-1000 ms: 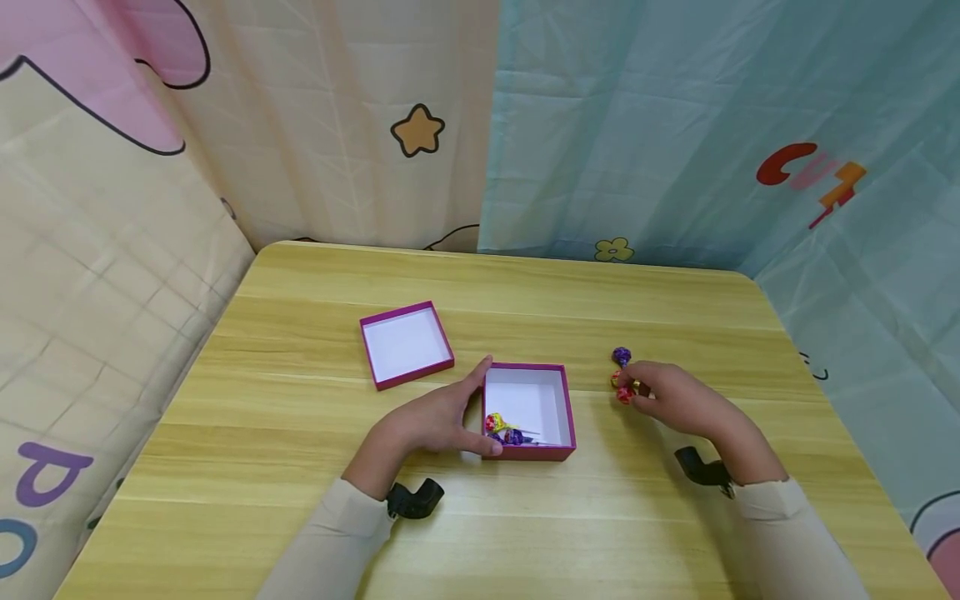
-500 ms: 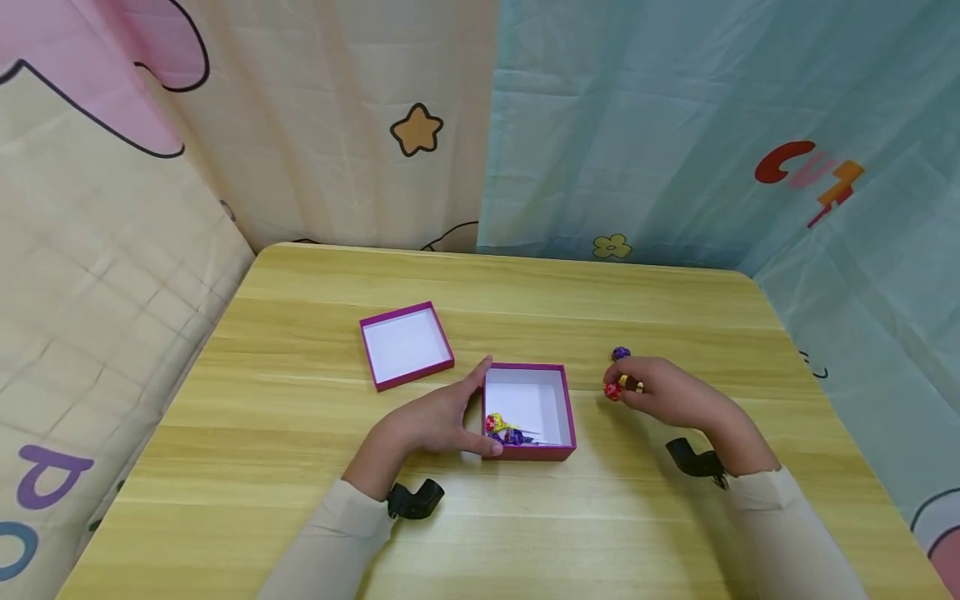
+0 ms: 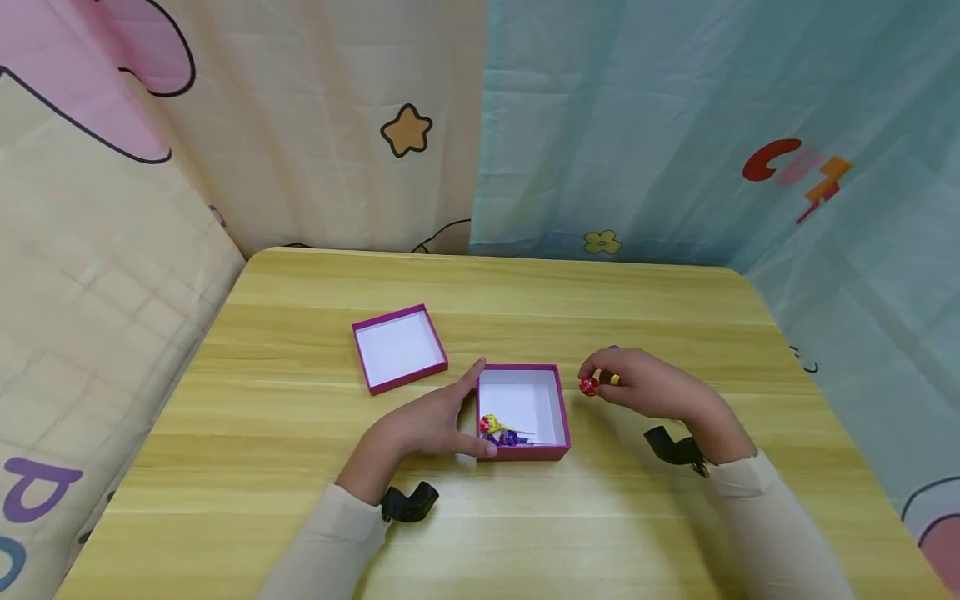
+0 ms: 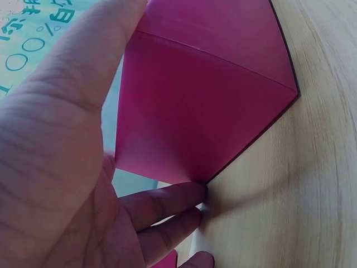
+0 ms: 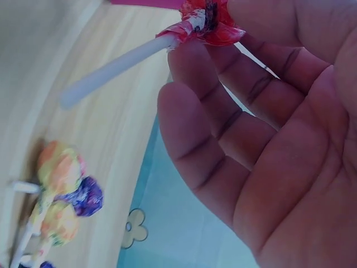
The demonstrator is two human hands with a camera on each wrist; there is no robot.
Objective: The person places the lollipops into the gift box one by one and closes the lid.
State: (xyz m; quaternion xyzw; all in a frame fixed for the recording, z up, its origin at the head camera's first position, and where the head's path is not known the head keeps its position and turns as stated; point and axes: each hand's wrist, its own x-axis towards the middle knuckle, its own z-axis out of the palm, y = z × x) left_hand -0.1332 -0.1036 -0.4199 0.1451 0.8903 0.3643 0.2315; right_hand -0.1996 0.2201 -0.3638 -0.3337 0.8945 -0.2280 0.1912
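My left hand [image 3: 427, 421] holds the magenta box [image 3: 528, 453] across its left side, thumb at the near corner and fingers at the far one; in the left wrist view, fingertips touch a lower edge of its magenta wall. A few lollipops lie in the box: a yellow-red one [image 3: 491, 423] and purple ones [image 3: 512, 437]. Just right of the box, my right hand [image 3: 652, 383] pinches a red-wrapped lollipop [image 5: 206, 22] above the table, its white stick [image 5: 114, 72] pointing away from the fingers.
An upturned box lid [image 3: 401, 346] with a white inside lies behind and left of the box. In the right wrist view, orange-yellow lollipops [image 5: 58, 167] and a purple one [image 5: 86, 196] lie on the wooden table [image 3: 480, 533]. Printed curtains [image 3: 637, 125] hang behind.
My right hand has picked the red lollipop out from beside the others and carried it left, toward the box. My left hand stays on the box. The view has shifted slightly.
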